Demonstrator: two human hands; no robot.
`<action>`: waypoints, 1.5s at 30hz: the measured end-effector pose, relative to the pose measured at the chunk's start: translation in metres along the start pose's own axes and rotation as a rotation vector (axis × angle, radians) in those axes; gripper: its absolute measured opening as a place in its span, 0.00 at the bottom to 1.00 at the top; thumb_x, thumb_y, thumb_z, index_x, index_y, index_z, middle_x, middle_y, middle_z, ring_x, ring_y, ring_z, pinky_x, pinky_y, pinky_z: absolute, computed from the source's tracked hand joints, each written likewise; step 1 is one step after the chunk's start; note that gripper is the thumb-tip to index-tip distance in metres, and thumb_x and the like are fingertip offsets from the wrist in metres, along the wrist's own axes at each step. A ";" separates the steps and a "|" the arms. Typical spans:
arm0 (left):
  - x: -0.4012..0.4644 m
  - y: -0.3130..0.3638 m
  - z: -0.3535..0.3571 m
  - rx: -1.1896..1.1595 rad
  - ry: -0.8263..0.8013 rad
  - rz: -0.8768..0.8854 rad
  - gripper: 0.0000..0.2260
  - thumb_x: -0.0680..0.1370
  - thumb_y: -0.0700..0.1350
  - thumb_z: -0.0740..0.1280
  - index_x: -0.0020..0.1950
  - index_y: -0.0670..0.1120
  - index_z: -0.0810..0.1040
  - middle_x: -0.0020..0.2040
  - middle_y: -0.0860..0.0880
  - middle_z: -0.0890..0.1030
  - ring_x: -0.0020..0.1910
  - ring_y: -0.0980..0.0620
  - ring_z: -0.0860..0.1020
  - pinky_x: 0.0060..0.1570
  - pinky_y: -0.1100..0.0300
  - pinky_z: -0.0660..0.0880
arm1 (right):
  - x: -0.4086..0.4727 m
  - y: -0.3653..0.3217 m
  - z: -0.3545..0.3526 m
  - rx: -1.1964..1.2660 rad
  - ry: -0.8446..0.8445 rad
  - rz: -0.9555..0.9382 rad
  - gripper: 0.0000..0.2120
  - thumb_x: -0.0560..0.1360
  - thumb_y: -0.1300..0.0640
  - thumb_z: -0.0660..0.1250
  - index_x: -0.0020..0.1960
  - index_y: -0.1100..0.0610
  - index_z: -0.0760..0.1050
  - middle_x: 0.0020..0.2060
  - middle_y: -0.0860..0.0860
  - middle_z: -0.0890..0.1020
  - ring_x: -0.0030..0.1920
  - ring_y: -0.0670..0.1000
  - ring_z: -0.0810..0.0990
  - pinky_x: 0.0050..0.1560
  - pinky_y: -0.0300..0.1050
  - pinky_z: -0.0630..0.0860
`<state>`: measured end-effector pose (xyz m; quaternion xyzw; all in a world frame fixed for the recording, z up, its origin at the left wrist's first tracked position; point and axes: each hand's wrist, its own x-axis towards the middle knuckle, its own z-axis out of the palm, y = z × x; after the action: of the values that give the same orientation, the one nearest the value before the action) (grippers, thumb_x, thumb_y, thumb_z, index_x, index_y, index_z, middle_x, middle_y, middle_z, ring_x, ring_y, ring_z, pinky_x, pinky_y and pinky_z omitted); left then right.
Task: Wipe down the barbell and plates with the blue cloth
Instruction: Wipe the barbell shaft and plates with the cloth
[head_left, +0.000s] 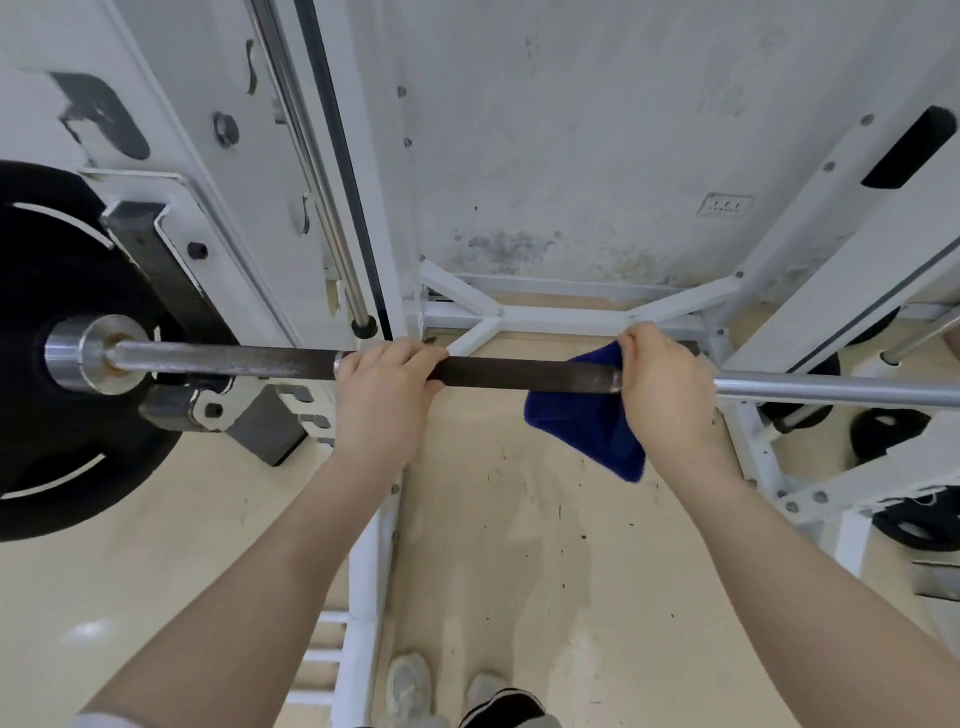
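- While racked across the white frame (545, 314), runs level from far left to far right: barbell (519, 371), so both hands reach it without lifting.
- Far left: black plate (62, 291) loaded on the chrome sleeve (83, 353), hard against the rack upright; shows no cloth contact now, likely left for a later pass.
- Just right of the sleeve: bare shaft, then the dark knurled section beginning under the left hand.
- Left hand (384, 389): grip closed over the barbell from above, fingers curled round the far side; probably there to steady the bar and stop it rolling under the rubbing.
- Between the hands: exposed dark knurling, no cloth on it.
- Right hand (665, 384): grip holding the blue cloth (587, 415) wrapped against the barbell at the end of the knurling, loose corner hanging down on the near side; wrapped so a slide along the shaft wipes all round at once.
- Right of that hand: smooth silver shaft continuing to the frame's edge, with spare plates (888, 434) low on pegs beyond.
- Judged stage: shaft wiping underway, plate not yet done.
- Below: pale floor (519, 545) and shoes (410, 686), standing close to the bar.
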<state>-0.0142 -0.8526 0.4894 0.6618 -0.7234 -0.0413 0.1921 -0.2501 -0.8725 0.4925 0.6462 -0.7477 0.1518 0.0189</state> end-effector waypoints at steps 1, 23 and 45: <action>0.000 -0.001 0.001 -0.008 0.003 -0.004 0.13 0.76 0.43 0.65 0.61 0.49 0.77 0.56 0.49 0.79 0.58 0.44 0.73 0.60 0.52 0.60 | 0.000 -0.009 0.002 -0.002 -0.024 -0.018 0.02 0.77 0.61 0.57 0.47 0.56 0.68 0.37 0.50 0.76 0.31 0.52 0.68 0.32 0.45 0.64; -0.002 -0.046 -0.043 -0.217 -0.107 -0.007 0.21 0.76 0.42 0.65 0.69 0.49 0.67 0.63 0.49 0.76 0.58 0.49 0.75 0.55 0.56 0.72 | -0.024 -0.159 0.019 0.216 0.052 -0.405 0.07 0.70 0.60 0.72 0.42 0.60 0.75 0.29 0.53 0.78 0.28 0.54 0.76 0.28 0.40 0.65; 0.001 -0.054 -0.080 -0.810 -0.609 -0.041 0.08 0.77 0.48 0.64 0.46 0.46 0.80 0.38 0.47 0.83 0.33 0.55 0.78 0.36 0.57 0.76 | -0.029 -0.094 -0.053 0.542 -0.782 -0.231 0.06 0.77 0.55 0.63 0.45 0.54 0.77 0.39 0.48 0.81 0.42 0.48 0.79 0.46 0.42 0.74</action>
<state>0.0631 -0.8444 0.5469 0.5062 -0.6591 -0.5138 0.2128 -0.1634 -0.8430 0.5551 0.7152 -0.5557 0.0840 -0.4155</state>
